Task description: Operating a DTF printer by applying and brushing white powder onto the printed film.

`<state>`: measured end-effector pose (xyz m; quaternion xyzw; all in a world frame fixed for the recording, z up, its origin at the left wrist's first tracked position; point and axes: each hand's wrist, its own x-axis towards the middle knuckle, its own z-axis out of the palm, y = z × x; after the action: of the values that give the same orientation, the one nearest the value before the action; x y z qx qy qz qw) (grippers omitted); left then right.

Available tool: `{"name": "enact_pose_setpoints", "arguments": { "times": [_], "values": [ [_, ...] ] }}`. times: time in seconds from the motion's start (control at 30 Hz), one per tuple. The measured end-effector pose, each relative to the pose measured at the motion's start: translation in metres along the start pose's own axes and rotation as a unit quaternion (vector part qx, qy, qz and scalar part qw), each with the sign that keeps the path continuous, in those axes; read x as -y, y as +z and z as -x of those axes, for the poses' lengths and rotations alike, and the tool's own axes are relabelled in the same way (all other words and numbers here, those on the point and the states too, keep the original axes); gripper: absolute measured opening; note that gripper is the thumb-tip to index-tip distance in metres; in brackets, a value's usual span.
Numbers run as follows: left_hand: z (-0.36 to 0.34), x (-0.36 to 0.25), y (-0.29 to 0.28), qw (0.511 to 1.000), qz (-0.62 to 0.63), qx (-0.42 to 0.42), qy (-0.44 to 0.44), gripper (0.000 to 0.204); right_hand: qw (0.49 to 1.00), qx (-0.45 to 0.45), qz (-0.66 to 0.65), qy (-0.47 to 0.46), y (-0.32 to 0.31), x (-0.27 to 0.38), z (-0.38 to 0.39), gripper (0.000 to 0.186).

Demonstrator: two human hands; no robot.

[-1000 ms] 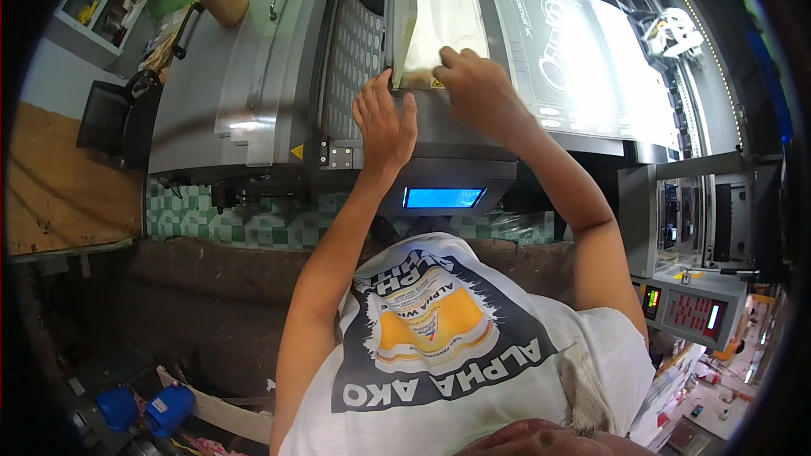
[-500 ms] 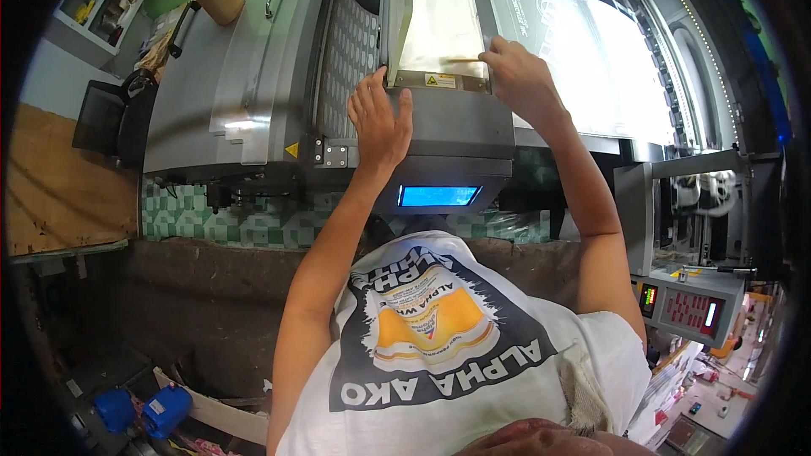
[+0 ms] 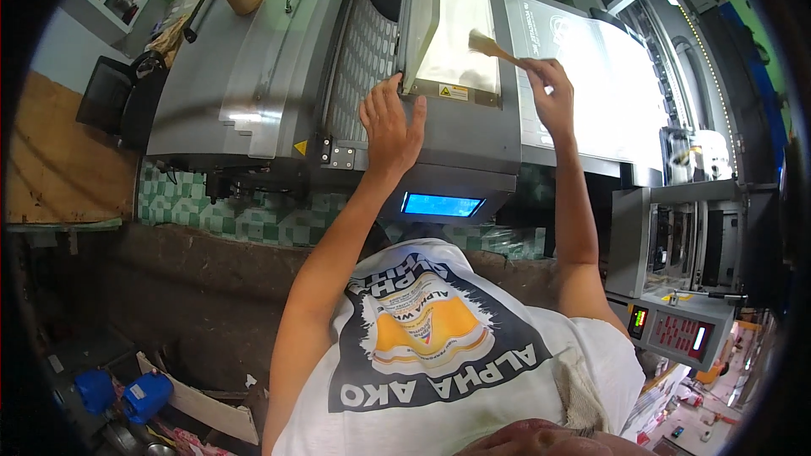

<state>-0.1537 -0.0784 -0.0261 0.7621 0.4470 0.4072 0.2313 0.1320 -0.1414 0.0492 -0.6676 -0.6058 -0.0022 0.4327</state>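
Note:
My right hand (image 3: 551,97) grips the wooden handle of a flat brush (image 3: 497,48), its pale bristles pointing left. The brush is over a long trough (image 3: 498,103) on a grey machine, and white powder-like material (image 3: 460,13) lies in the trough. I cannot tell whether the bristles touch it. Resting at the trough's near left corner, my left hand (image 3: 394,131) has its fingers stretched out and its thumb apart. The fingertips are against the lower end of a raised pale panel (image 3: 427,25) along the trough's left side.
A perforated curved bed (image 3: 359,67) runs left of the trough, beside a large grey housing (image 3: 245,93). To the right, a lit printed sheet (image 3: 591,84) leads to a printer (image 3: 699,152). A blue screen (image 3: 441,204) faces me. Blue jugs (image 3: 145,397) stand lower left.
My right hand has moved right, and the brush has lifted and tilted, its bristles now higher. My left hand stays at the panel's corner. The whole view has shifted slightly.

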Motion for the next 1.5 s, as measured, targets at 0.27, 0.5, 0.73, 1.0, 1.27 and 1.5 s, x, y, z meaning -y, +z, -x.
{"name": "enact_pose_setpoints", "arguments": {
  "times": [0.27,0.5,0.73,1.0,1.27,1.5],
  "values": [
    [0.002,0.000,0.001,1.000,-0.003,0.003,0.003,0.060,0.993,-0.052,-0.086,0.067,0.040,-0.051,0.038,0.019],
    [-0.001,-0.002,0.000,1.000,0.000,-0.013,0.016,0.058,0.993,-0.062,-0.085,0.045,0.042,-0.060,0.035,0.020],
    [-0.001,-0.003,-0.001,1.000,0.008,-0.024,0.018,0.057,0.960,-0.044,-0.254,0.112,0.027,-0.033,0.011,0.034],
    [-0.001,0.000,0.000,0.999,0.016,-0.033,0.014,0.058,0.969,0.011,-0.211,0.125,-0.008,0.005,-0.067,0.030],
    [0.001,-0.002,-0.002,0.998,0.035,-0.044,-0.001,0.059,0.931,0.060,-0.323,0.158,0.003,0.013,-0.085,0.027],
    [0.001,-0.002,-0.004,0.998,0.044,-0.038,-0.003,0.058,0.924,0.027,-0.348,0.156,0.004,-0.014,-0.093,0.021]
  ]
}}
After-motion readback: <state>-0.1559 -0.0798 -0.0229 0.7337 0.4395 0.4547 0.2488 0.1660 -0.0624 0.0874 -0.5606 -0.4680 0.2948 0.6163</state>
